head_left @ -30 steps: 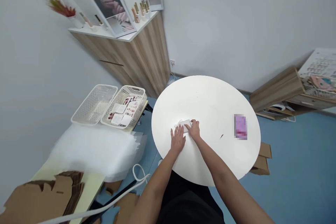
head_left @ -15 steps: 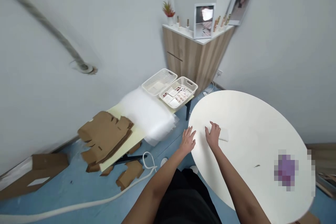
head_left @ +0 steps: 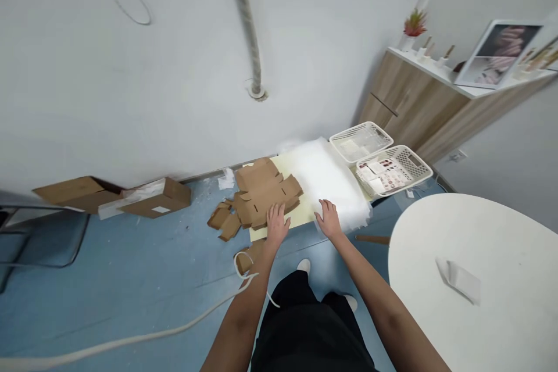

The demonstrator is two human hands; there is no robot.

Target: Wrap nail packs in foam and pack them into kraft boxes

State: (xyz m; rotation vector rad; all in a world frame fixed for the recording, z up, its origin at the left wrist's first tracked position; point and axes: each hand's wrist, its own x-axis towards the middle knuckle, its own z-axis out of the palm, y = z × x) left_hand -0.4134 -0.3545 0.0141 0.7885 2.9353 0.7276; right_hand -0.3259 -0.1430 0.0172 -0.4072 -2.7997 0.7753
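Blue floor [head_left: 131,302] spreads under the person's black trousers [head_left: 309,331], with a white cable [head_left: 143,334] curving across it. The left hand [head_left: 276,228] is spread and empty, its fingertips at the near edge of a stack of flattened brown cardboard blanks [head_left: 261,197]; whether they touch is hard to tell. The right hand [head_left: 329,218], also spread and empty, sits over a pale yellow worktop [head_left: 303,209], just beside a white foam sheet [head_left: 325,177] whose edges are hard to make out. To the right, a round white worktop [head_left: 492,325], cut off by the frame, carries a folded white piece [head_left: 458,281] of unclear material. Cardboard scraps [head_left: 220,221] lie left of the stack. Farther off stand two white plastic baskets [head_left: 393,170], one holding printed cards [head_left: 379,174] partly hidden by its mesh, and a wooden cabinet [head_left: 418,102], its shelf running out of view.
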